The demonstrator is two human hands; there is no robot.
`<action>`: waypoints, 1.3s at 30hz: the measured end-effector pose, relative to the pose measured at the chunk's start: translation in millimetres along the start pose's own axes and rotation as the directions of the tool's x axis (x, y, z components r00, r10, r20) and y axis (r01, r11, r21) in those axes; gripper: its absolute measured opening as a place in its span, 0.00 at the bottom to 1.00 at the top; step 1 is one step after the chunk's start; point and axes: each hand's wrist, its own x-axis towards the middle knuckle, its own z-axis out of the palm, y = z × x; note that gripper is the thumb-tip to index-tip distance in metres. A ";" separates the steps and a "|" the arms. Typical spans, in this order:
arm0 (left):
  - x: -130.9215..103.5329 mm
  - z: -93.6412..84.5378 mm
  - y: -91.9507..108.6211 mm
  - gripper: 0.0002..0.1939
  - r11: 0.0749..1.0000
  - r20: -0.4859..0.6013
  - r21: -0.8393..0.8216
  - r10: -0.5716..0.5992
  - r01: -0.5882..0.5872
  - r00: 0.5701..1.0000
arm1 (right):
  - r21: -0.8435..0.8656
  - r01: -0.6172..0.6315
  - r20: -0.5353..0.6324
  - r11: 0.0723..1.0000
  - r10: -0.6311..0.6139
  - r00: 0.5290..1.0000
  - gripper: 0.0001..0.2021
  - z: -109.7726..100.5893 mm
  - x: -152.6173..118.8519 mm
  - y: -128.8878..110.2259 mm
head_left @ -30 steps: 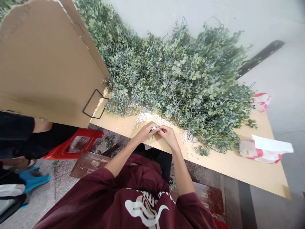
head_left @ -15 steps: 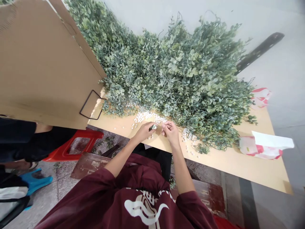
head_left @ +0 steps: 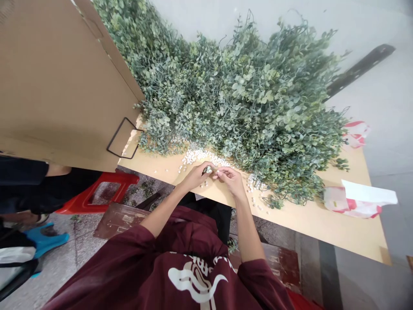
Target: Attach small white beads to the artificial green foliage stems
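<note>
My left hand (head_left: 197, 177) is closed on a small leafy sprig (head_left: 208, 169), whose pale green tip shows between thumb and forefinger. Just to its right, my right hand (head_left: 232, 181) has its thumb and forefinger pinched together near the sprig, on what looks like a small white bead (head_left: 217, 173). Beyond both hands lies a scatter of white beads (head_left: 195, 156) on the tabletop (head_left: 161, 167). A large heap of artificial green foliage (head_left: 245, 94) covers the back of the table.
A tall cardboard sheet (head_left: 61, 86) stands at the left, with a black wire frame (head_left: 124, 137) beside it. Red-and-white plastic packaging (head_left: 355, 200) lies on the right. At lower left, another person sits near a red stool (head_left: 100, 193) and a blue stool (head_left: 48, 241).
My right hand has moved left, bringing its fingertips up to the sprig in my left hand. The left hand stays nearly in place.
</note>
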 end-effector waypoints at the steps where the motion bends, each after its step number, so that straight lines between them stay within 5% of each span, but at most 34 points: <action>1: 0.4 0.0 0.0 0.12 1.000 0.005 0.002 0.002 -0.002 1.000 | -0.011 0.001 0.008 1.000 0.000 1.000 0.15 0.6 -0.1 -0.3; 8: 1.5 0.7 -0.9 0.16 0.997 0.065 0.048 0.051 -0.054 0.997 | -0.011 0.060 0.009 0.998 -0.060 0.998 0.14 4.4 -0.5 -2.5; 22: -3.2 1.7 -3.8 0.20 0.999 0.097 0.019 0.024 -0.026 0.995 | -0.087 -0.057 0.070 0.995 0.063 0.996 0.17 -0.2 8.2 -2.3; 39: -3.1 0.0 -0.1 0.15 0.999 0.134 0.006 0.037 -0.038 0.990 | -0.075 -0.122 0.048 0.990 0.125 0.991 0.17 0.3 10.1 -2.8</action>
